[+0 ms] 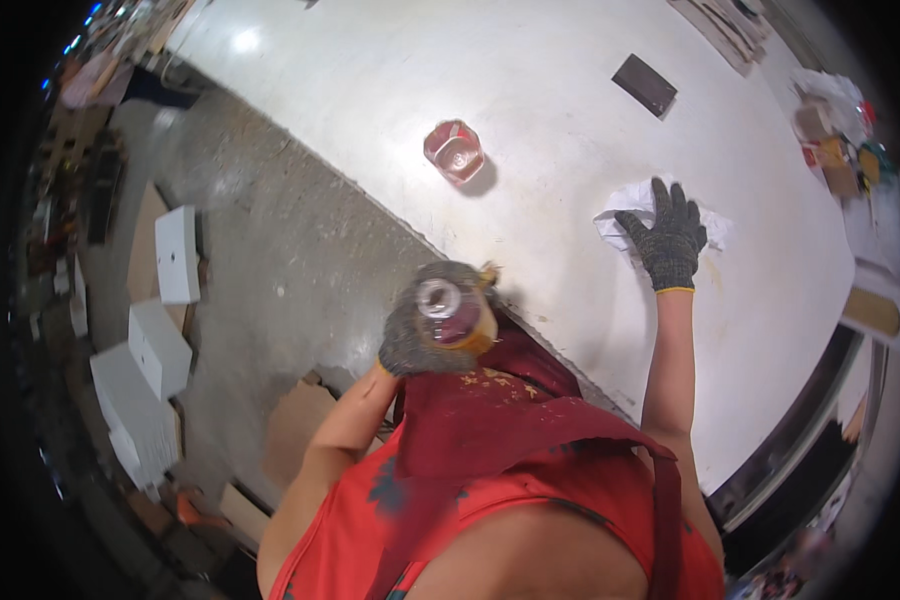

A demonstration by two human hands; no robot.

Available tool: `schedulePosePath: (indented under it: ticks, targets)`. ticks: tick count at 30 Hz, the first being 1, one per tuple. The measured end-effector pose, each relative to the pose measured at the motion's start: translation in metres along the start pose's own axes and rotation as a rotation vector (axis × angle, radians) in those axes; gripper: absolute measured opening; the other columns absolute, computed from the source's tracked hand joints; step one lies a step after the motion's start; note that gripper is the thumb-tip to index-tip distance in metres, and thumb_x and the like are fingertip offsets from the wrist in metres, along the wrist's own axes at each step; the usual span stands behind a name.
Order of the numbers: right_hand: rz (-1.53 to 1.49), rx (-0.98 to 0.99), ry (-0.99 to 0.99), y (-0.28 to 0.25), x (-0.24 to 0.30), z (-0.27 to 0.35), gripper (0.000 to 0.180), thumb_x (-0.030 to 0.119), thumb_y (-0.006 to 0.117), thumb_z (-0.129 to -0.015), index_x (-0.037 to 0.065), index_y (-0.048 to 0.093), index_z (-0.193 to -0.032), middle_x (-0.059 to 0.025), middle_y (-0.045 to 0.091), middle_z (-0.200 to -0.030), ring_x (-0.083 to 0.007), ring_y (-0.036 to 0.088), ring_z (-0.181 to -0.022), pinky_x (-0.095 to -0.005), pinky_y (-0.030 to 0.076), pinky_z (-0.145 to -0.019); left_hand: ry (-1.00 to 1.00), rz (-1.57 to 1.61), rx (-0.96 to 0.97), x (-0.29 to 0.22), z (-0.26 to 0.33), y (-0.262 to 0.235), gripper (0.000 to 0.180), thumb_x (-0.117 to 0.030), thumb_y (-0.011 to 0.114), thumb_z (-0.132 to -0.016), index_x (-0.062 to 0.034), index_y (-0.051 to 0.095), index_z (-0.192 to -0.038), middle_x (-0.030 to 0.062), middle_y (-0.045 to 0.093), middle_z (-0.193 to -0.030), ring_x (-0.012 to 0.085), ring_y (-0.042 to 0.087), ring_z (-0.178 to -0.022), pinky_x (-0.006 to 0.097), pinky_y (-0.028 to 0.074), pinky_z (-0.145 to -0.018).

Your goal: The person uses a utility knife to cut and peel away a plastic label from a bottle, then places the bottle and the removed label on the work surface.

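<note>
My left hand (415,325), in a dark grey knit glove, is closed around a see-through bottle (450,318) above the table's near edge. The bottle has a round whitish mouth facing up and a yellowish lower part; motion blurs it. Something small and yellow sticks out by the glove's fingers, too blurred to name. My right hand (672,238), gloved the same way with a yellow cuff, lies with spread fingers on a crumpled white cloth (618,208) on the white table (560,130). A clear reddish cup (454,153) stands on the table, ahead of my left hand.
A dark flat rectangular piece (645,86) lies farther back on the table. Bags and small boxes (838,165) crowd the right edge. White panels (177,255) and cardboard rest on the concrete floor (260,210) at left. Another person (95,80) is far off at upper left.
</note>
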State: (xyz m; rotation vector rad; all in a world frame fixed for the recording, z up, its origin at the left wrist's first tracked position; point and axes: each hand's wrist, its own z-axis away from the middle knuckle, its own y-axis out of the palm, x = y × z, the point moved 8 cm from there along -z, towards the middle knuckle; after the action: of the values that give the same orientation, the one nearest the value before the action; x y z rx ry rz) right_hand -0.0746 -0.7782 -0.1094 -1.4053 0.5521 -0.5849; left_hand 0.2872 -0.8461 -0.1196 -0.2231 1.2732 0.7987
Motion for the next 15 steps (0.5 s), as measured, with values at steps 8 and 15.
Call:
schedulePosePath:
  ticks: [8,15]
  targets:
    - [0.058,-0.098,-0.089,0.023,0.014,0.060,0.072,0.048,0.068,-0.074,0.021,0.044,-0.137,-0.0130,0.046,-0.137,-0.0387,0.038,-0.127,-0.0574,0.029,-0.101,0.271,-0.065,-0.154,-0.044,0.016,-0.096,0.083,-0.019,0.087,-0.059,-0.0040,0.044,-0.129,0.0116,0.055,-0.122,0.0221,0.057,-0.107,0.039,0.048,-0.092]
    - [-0.722,-0.059,-0.294,-0.021,0.186,0.027,0.110,0.050,0.077,-0.065,0.011,0.016,-0.149,-0.0163,0.026,-0.150,-0.0368,0.026,-0.137,-0.0414,0.020,-0.114,0.279,0.296,0.028,-0.053,-0.019,-0.104,0.069,-0.039,0.069,-0.078,-0.0010,0.042,-0.128,0.0167,0.052,-0.126,0.0292,0.052,-0.114,0.043,0.041,-0.099]
